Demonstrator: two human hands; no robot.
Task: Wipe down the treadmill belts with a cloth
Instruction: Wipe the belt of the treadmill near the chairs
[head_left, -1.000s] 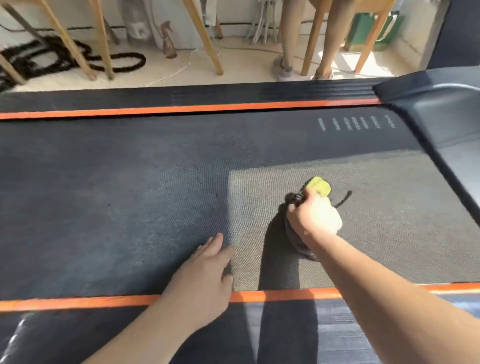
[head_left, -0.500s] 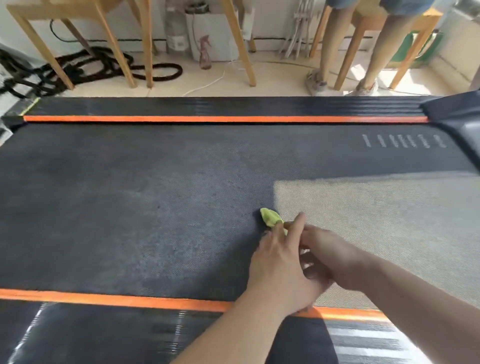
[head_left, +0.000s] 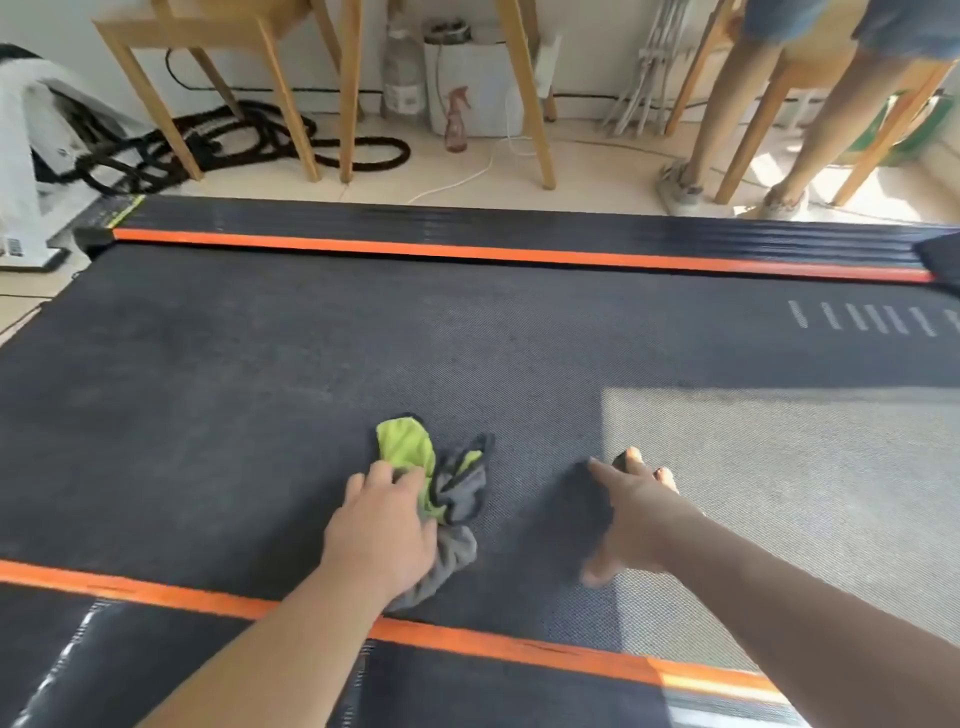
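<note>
The dark treadmill belt (head_left: 260, 374) fills the middle of the view, between two orange side strips. A crumpled green and grey cloth (head_left: 441, 483) lies on the belt near its front edge. My left hand (head_left: 382, 530) rests on top of the cloth's left part, with fingers laid over the green fold. My right hand (head_left: 631, 514) lies flat on the belt to the right of the cloth, fingers spread and apart from it, at the edge of a sunlit patch.
The near orange strip (head_left: 156, 595) and far orange strip (head_left: 467, 252) border the belt. Beyond it stand wooden table legs (head_left: 530, 98), a coiled black rope (head_left: 234, 140), a spray bottle (head_left: 457, 122) and a person's legs (head_left: 810, 130). A white appliance (head_left: 26, 156) sits far left.
The cloth has passed from my right hand to my left hand and shifted left along the belt. My right hand has let go and now lies flat on the belt.
</note>
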